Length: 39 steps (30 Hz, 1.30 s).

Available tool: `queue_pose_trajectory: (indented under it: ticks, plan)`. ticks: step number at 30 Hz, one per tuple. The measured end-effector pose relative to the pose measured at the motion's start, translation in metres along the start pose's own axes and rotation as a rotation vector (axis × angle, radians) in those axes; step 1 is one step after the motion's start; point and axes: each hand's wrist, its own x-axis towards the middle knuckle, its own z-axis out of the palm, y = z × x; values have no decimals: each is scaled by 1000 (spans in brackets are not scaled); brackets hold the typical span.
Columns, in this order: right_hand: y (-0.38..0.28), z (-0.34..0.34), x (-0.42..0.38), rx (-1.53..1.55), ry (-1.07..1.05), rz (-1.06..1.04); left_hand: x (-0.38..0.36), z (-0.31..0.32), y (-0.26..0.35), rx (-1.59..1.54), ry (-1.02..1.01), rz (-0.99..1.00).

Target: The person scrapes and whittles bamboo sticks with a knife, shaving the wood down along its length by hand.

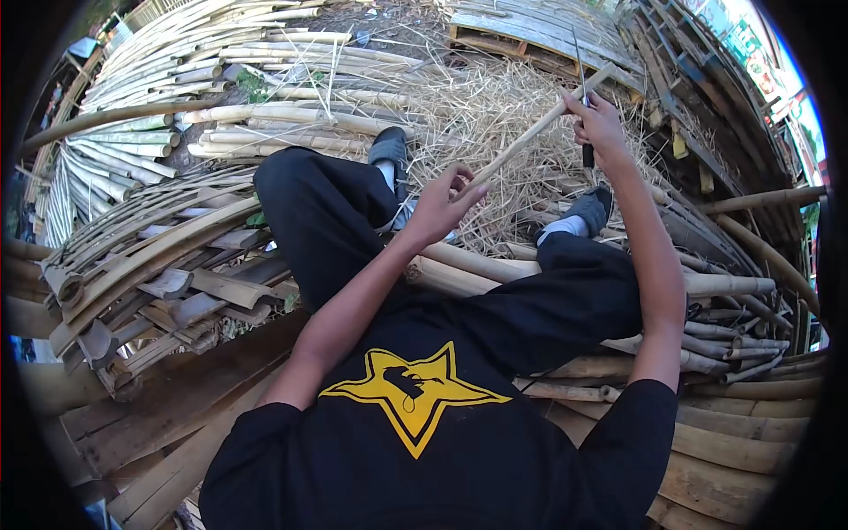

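The left hand (435, 208) holds the near end of a long, pale bamboo strip (523, 142), its fingers curled narrowly around it, in front of the bent left knee. The strip slants up and away to the right, where the right hand (601, 130) is closed around a knife (588, 155) and meets the strip close to its far end. The knife's dark handle points down below the fist, and its thin blade rises above it, crossing near the strip. Beneath the strip, a loose heap of pale shavings (503, 104) covers the ground between and beyond the two dark shoes (389, 147). The person sits with knees spread, in dark trousers (311, 212) and a black shirt (521, 450) with a yellow star on the chest. Just in front of the lap, thick bamboo poles (468, 260) lie crosswise. At near left, split bamboo pieces (199, 231) are piled above wide brown boards (177, 389); at far left, many long poles (203, 49) lie in rows. A wooden pallet (530, 37) lies at the far side, with weathered timber (680, 66) stacked to its right. More bamboo (733, 340) lies in layers at near right, and daylight shows past the timber at far right.
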Motion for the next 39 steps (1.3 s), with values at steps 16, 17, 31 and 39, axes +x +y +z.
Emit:
queue_pose_trajectory:
  ticks: [16,17,31,39]
  plan:
    - [-30,25,-32,-170,-200,-67,30,-9,48,-480,-438,-148]
    - [-28,24,-31,-166,-196,-72,32,-9,47,-474,-441,-145]
    - [-13,42,-36,-993,-195,-328,48,-25,62,-287,-262,-189]
    - [-2,47,-33,-1062,-162,-243,51,-20,63,-230,-211,-167]
